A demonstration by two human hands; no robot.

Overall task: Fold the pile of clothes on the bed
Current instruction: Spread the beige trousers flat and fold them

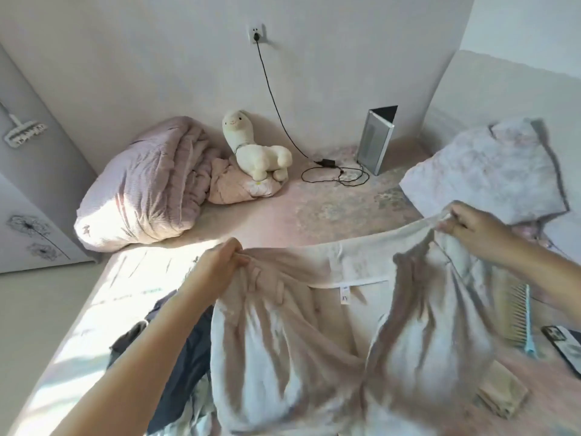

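A pale beige garment [314,335] hangs stretched between my two hands above the bed [283,221]. It shows its inside, with a white waistband and a small label in the middle. My left hand [220,262] grips its upper left edge, fingers curled round the cloth. My right hand [471,228] pinches the upper right corner, held a little higher. Under and left of the garment lies a dark navy piece of clothing [185,357] with lighter cloth below it; most of that pile is hidden.
A rolled pink duvet [141,190] and a plush alpaca [254,149] lie at the bed's far side, by a charger cable [339,174] and a grey device [377,140]. A pillow [484,174] sits right; a comb [518,316], a phone [562,344] and folded beige cloth [503,394] lie nearer.
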